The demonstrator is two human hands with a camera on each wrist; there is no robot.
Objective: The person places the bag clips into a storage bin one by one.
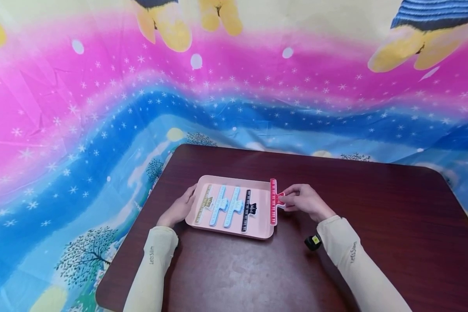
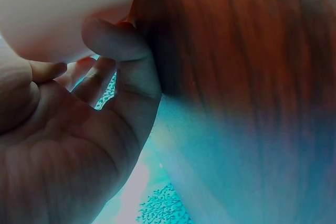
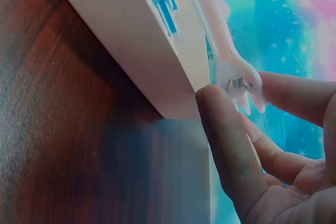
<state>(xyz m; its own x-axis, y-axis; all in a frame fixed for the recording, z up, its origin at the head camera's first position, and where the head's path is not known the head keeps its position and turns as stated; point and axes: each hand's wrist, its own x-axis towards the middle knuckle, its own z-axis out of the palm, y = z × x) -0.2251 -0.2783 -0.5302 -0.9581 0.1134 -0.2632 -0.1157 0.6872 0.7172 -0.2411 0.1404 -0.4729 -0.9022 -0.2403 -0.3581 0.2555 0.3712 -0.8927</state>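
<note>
The right hand (image 1: 302, 201) pinches the red clip (image 1: 274, 202) by its sprung handle, light, stiff plastic, while the left hand (image 1: 181, 208) lies relaxed against the tray (image 1: 234, 232).

Backdrop I see: printed cloth (image 1: 101, 108), pink and blue bands, snowflakes, trees | Furniture: dark wooden table (image 1: 374, 225), rounded corners, glossy

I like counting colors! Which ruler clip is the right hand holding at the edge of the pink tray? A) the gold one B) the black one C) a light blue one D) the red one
D: in the head view the right hand pinches the red ruler clip at the right rim of the pink tray; the others lie inside the tray.
</note>
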